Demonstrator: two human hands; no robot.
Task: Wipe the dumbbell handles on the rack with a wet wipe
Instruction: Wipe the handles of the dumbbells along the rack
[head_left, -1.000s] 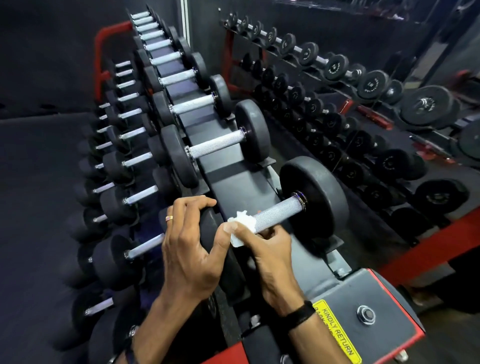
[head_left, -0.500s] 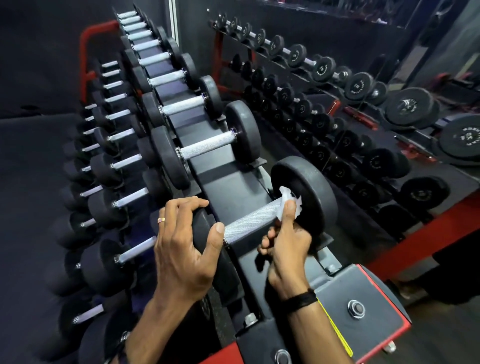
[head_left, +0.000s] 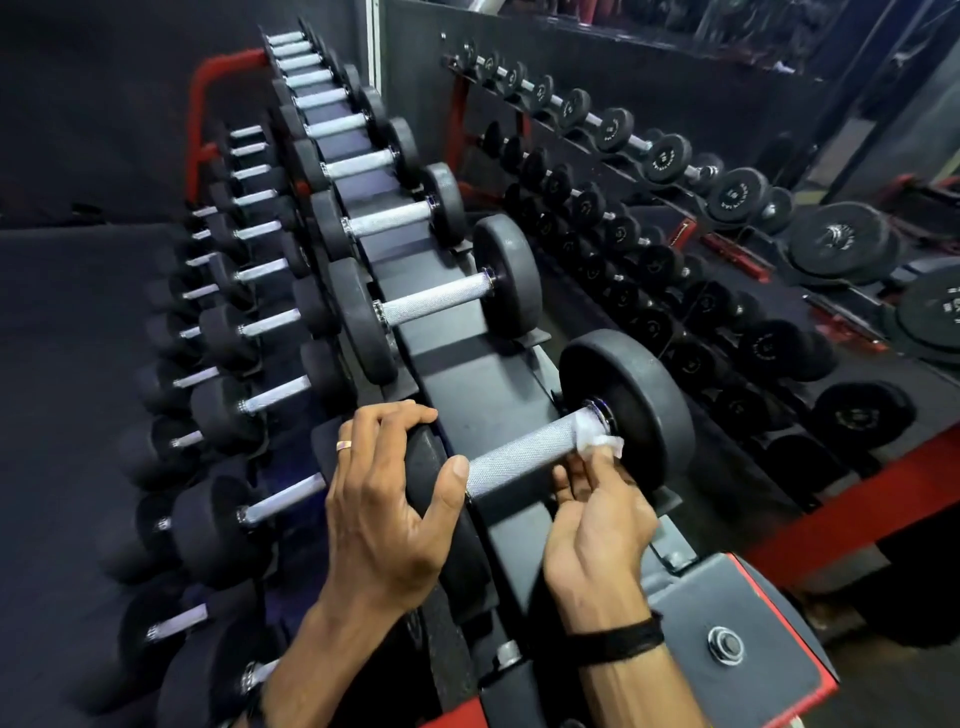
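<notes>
The nearest dumbbell lies across the top tier of the rack (head_left: 467, 384), with its knurled silver handle (head_left: 524, 457) between two black heads. My left hand (head_left: 387, 499) grips the near left head (head_left: 426, 462), fingers curled over its top and thumb by the handle's left end. My right hand (head_left: 597, 509) reaches under the handle and pinches a white wet wipe (head_left: 597, 439) against the handle's right end, next to the right head (head_left: 634, 410).
More dumbbells run in a row along the top tier toward the back (head_left: 436, 301), with smaller ones on the lower tier at left (head_left: 260, 400). A second rack of dumbbells (head_left: 675, 218) stands to the right. The rack's grey end plate with a bolt (head_left: 727, 644) is near my right wrist.
My right hand slid the wipe along the handle from its left end to its right end, then dropped lower under the handle. My left hand stayed on the left head.
</notes>
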